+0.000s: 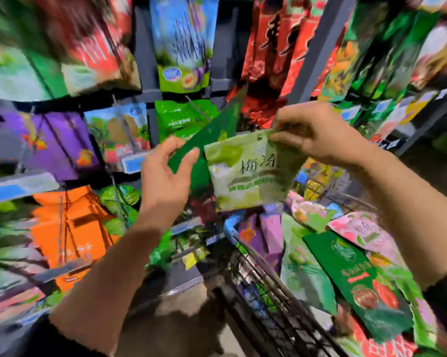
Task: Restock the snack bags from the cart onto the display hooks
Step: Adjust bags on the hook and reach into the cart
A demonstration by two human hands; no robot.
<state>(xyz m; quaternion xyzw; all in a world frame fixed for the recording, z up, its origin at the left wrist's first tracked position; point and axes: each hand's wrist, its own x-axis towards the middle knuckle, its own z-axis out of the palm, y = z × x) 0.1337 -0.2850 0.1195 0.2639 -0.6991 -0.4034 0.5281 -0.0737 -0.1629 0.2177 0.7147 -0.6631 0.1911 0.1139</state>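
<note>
The wire cart (266,287) stands low on the right, nearest to the person, with dark metal bars. It is full of snack bags lying flat and overlapping: a dark green bag with a red round mark (356,276), a pink bag (359,228), a purple one (266,233) and some light green ones. The floor (181,328) below is brownish and blurred.

Above the cart, both hands are raised. The right hand (317,135) pinches the top edge of a pale green bag (248,171) between thumb and fingers, and the bag hangs down from this grip, a little tilted. It has dark characters on the front and a darker green band under them. The left hand (165,173) holds a dark green bag (209,132) by its lower end, between thumb and curled fingers; this bag points up and to the right, just beside the pale one.

Behind the hands is the display rack (145,63) with dark posts. Many bags hang there in rows: orange bags (68,228) low on the left, purple bags (52,140) above them, a blue and green bag (183,42) at the top, red bags (276,47) to the right. The picture is blurred at the edges.
</note>
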